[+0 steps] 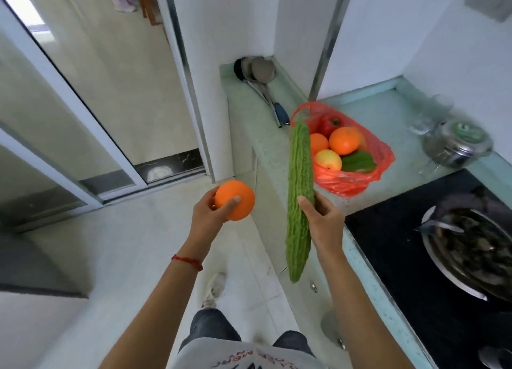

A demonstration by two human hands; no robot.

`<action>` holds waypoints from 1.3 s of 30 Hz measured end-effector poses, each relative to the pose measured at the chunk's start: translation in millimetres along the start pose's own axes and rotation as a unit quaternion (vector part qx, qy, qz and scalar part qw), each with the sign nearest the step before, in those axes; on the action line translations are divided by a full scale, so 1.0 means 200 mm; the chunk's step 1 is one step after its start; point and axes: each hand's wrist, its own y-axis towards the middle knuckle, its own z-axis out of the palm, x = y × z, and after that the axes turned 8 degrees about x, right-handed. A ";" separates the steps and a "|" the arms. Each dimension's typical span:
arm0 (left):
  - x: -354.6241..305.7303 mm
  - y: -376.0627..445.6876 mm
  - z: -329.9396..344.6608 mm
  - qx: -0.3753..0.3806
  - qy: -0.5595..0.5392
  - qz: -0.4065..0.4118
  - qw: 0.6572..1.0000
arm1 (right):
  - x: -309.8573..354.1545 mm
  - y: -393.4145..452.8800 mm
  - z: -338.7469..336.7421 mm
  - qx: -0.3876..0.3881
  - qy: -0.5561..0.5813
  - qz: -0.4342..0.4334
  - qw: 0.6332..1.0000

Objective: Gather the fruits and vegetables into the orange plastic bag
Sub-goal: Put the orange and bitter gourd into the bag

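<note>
Two items are held above the floor, short of the table (368,110): an orange (235,200) is gripped by the left hand (213,216), thumb across its front, and a bitter gourd (299,202) is clasped near its middle by the right hand (322,219), tip toward 12 o'clock. At 1 o'clock from the gourd, the orange plastic bag (349,180) lies open on the table, holding two oranges, a red pepper, a yellow fruit, perhaps an apple, and something green. Ladles (260,72) lie at 11 o'clock from the bag.
</note>
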 end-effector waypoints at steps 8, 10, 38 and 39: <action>-0.23 0.60 0.10 0.169 0.073 -0.006 0.983 | 0.07 0.23 0.06 -0.206 0.039 0.023 0.978; -0.27 0.72 0.15 0.190 0.100 0.003 0.977 | 0.08 0.26 0.06 -0.247 0.044 0.032 0.968; -0.36 1.45 0.90 0.349 0.227 0.024 0.909 | 0.12 0.82 -0.25 -0.396 0.036 0.038 0.917; -0.36 1.47 0.90 0.354 0.234 0.022 0.905 | 0.12 0.83 -0.25 -0.406 0.030 0.043 0.912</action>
